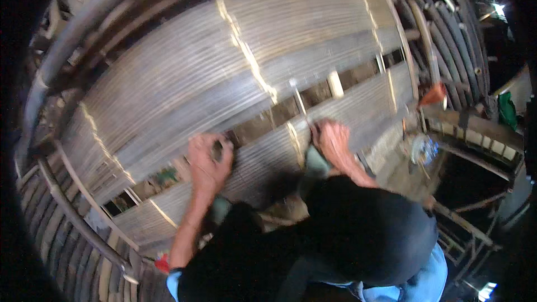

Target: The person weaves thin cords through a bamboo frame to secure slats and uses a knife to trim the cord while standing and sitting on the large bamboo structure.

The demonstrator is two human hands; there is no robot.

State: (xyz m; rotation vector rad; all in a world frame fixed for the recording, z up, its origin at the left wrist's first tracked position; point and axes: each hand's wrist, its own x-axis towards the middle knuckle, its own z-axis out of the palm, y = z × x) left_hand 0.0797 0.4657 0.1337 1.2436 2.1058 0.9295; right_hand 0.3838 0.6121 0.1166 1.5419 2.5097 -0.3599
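Observation:
A wide sheet of thin greyish slats (179, 84), bound by pale knotted cords (240, 45), spreads before me. A narrower band of slats (251, 165) lies nearer my body, with a dark gap between the two. At the gap's near edge, left of centre, my left hand (206, 162) is closed, its thumb and fingers curled into a ring; what they hold is unclear. My right hand (334, 142) is closed over the near band, close to the lower end of a thin pale strip (300, 100) crossing the gap. Its fingertips are blurred. A short pale peg (335, 85) bridges the gap.
Poles (461, 50) lean in a stack at the far right, and more poles (61, 240) lie in rows at lower left. An orange-red object (432, 95) and a clear plastic bag (423, 150) sit on the right. A thick pole (47, 67) borders the left.

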